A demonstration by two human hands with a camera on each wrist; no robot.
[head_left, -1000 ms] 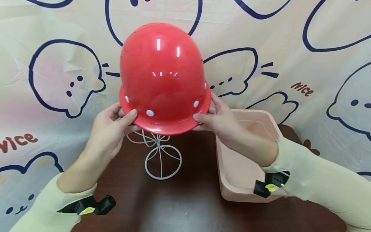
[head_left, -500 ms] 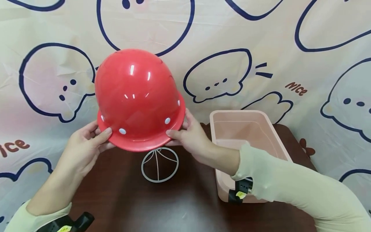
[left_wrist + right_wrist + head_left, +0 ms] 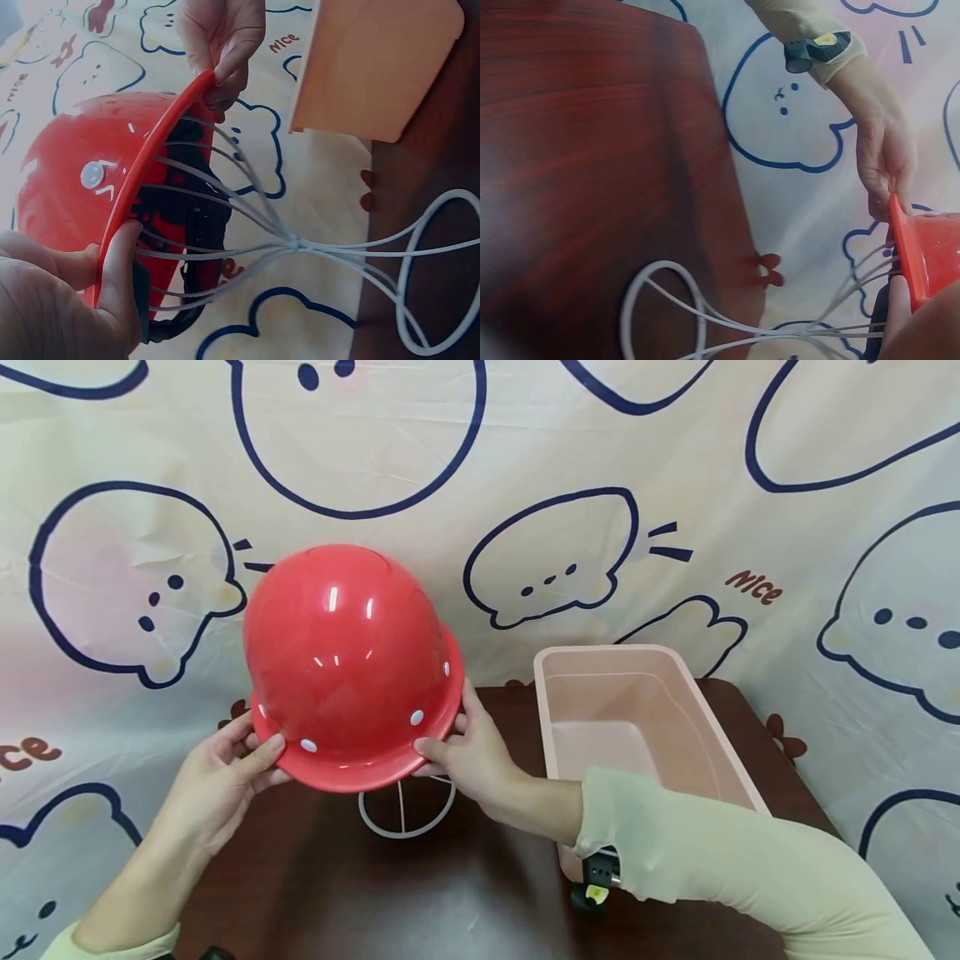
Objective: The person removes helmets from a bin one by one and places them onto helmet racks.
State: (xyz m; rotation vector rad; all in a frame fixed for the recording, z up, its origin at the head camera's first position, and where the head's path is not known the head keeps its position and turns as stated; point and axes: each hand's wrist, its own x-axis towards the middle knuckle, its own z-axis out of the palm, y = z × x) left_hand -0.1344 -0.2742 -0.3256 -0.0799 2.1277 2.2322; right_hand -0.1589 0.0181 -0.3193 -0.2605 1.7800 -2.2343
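Note:
A red hard hat (image 3: 341, 660) with white rivets is held by its brim over a white wire stand (image 3: 403, 833). My left hand (image 3: 225, 777) pinches the brim's left side, thumb on top and fingers beneath. On the right side my right hand (image 3: 476, 747) grips the brim the same way. In the left wrist view the stand's upper wires (image 3: 225, 180) reach up inside the hat, beside the dark inner straps (image 3: 187, 210). The stand's round base sits on the table; the head view has its upper part hidden behind the hat.
A pale pink plastic bin (image 3: 600, 747) stands at the right on the dark brown table (image 3: 420, 902), partly behind the right forearm. A cream cartoon-print cloth (image 3: 540, 435) hangs close behind the table.
Both hands have lowered the hard hat and brought it left, down over the wire stand. The stand's upper part, partly showing before, is now behind the hat in the head view.

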